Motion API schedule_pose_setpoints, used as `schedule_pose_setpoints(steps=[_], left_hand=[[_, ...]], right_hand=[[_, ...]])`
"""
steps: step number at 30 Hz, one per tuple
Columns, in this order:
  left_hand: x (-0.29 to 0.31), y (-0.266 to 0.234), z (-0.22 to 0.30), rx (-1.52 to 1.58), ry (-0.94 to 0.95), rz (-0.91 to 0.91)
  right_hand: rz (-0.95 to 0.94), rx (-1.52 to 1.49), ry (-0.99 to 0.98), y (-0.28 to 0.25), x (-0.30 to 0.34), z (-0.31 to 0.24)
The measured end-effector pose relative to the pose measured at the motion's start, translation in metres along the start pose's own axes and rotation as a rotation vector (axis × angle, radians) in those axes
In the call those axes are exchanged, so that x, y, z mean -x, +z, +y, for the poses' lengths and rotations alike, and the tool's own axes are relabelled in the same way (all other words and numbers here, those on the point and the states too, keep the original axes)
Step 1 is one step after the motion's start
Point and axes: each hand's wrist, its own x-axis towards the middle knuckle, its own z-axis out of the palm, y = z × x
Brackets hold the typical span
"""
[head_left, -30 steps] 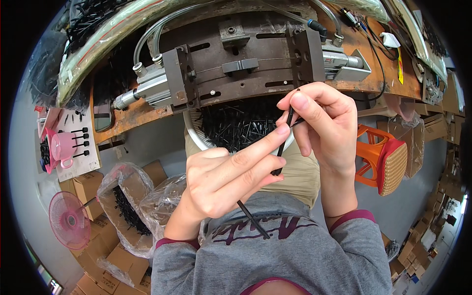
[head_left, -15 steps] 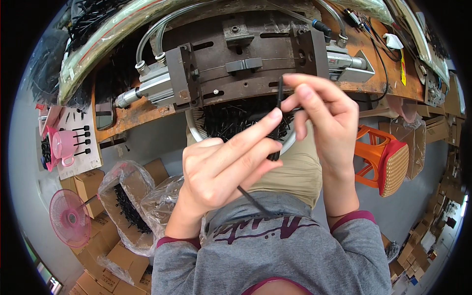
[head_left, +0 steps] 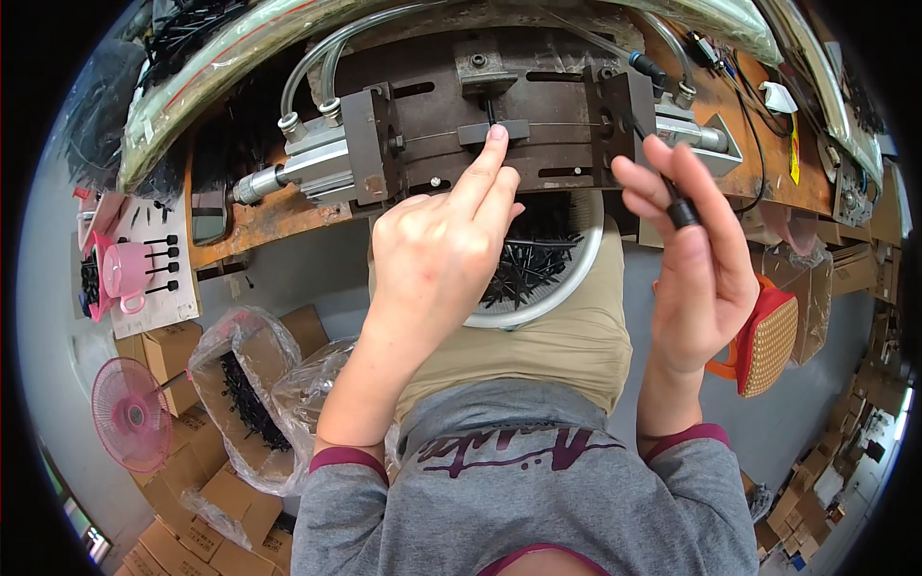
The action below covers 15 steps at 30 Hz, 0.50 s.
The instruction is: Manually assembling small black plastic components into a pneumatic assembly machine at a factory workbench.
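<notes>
My left hand (head_left: 437,240) reaches over the dark metal fixture (head_left: 432,173). Its index finger is stretched out, the tip touching the small grey block (head_left: 517,129) at the fixture's middle; the other fingers are partly curled and the palm is hidden. A thin black rod (head_left: 491,108) stands between that fingertip and the bracket (head_left: 480,65) behind. To the right, my right hand (head_left: 696,269) holds a black rod with a thick black cap (head_left: 683,213) between thumb and fingers, slightly blurred. Below the fixture, a white round basket (head_left: 526,315) on my lap holds many loose black rods.
Silver air cylinders (head_left: 312,173) (head_left: 687,132) with clear hoses flank the fixture. At left are a pink cup (head_left: 125,274), several capped rods on a board, a pink fan (head_left: 134,413) and a plastic-lined carton (head_left: 206,384). A stool (head_left: 768,341) stands at right.
My left hand has moved up and forward from near my chest to the fixture's middle block. My right hand has shifted right and slightly down, away from the left. A black rod now shows at the bracket.
</notes>
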Motion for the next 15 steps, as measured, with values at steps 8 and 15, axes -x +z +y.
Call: schedule_pose_setpoints(steps=[8, 15], left_hand=[[-0.002, -0.003, 0.0, 0.038, -0.013, -0.034], [-0.002, -0.002, -0.002, 0.05, 0.019, -0.025]], right_hand=[[-0.052, 0.31, -0.244, -0.009, -0.001, 0.01], [-0.127, 0.507, -0.333, -0.007, 0.002, 0.008]])
